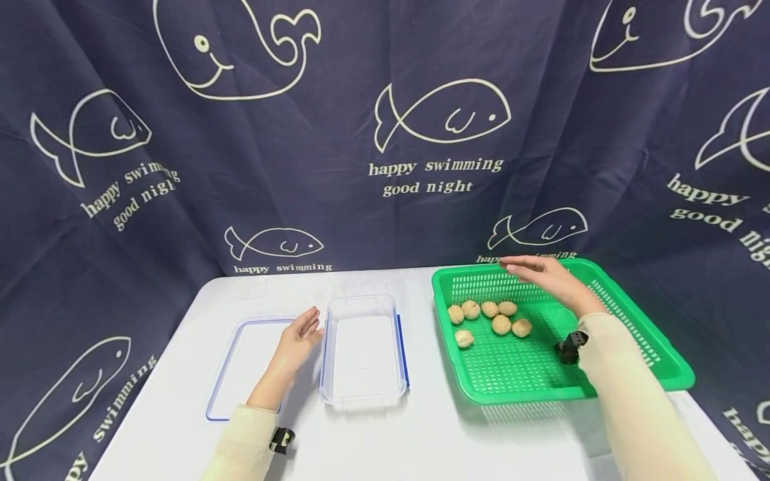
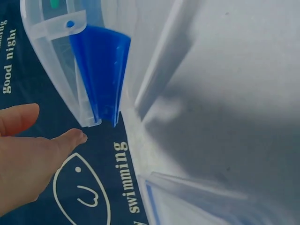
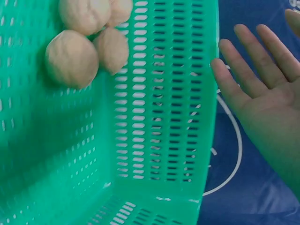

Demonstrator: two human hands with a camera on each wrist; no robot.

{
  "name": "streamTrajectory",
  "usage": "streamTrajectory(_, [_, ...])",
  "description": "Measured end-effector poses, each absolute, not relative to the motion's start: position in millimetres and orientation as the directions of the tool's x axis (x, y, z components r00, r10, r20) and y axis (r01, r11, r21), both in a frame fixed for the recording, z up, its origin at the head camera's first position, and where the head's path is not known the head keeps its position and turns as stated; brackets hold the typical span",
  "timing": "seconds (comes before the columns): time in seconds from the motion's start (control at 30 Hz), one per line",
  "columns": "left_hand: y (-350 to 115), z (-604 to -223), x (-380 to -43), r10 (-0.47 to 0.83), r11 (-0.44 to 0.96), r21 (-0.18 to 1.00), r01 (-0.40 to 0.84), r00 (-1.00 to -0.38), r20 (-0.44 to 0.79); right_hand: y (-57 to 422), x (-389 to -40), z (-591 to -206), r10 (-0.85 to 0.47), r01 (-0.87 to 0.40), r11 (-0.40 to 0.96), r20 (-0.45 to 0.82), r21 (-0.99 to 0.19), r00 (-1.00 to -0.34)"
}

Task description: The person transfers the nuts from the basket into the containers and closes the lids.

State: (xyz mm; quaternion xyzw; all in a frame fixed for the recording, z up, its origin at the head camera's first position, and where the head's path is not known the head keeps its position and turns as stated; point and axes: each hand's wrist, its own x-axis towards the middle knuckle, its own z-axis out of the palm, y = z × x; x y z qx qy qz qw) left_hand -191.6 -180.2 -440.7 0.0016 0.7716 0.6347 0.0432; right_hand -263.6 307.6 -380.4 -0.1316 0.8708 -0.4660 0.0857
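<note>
A gap is left between box (image 1: 363, 354) and basket (image 1: 502, 371). The basket's near floor can be reached left of the right sleeve (image 1: 631, 394); its far left is occupied by walnuts (image 1: 501, 325). The box's left is obstructed by the left hand (image 1: 297, 341), contact being hard to judge.

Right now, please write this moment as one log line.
left hand: empty, beside transparent rectangular plastic box | right hand: empty, over green plastic basket | round tan walnuts: in basket

There are seven walnuts (image 1: 501, 325), one basket (image 1: 511, 374), one box (image 1: 363, 354) (one lid (image 1: 249, 364)).
</note>
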Motion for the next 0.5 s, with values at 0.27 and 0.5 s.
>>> streamTrajectory(0.27, [-176.4, -451.5, -188.4, 0.073, 0.138, 0.986, -0.094, -0.992, -0.105, 319.9, -268.8, -391.4, -0.323, -0.06, 0.551, -0.146, -0.833, -0.935])
streamTrajectory(0.5, [-176.1, -457.4, -183.8, 0.101, 0.148, 0.981, -0.125, -0.985, -0.14, 328.1, -274.5, -400.6, -0.366, -0.047, 0.585, -0.211, -0.81, -0.906])
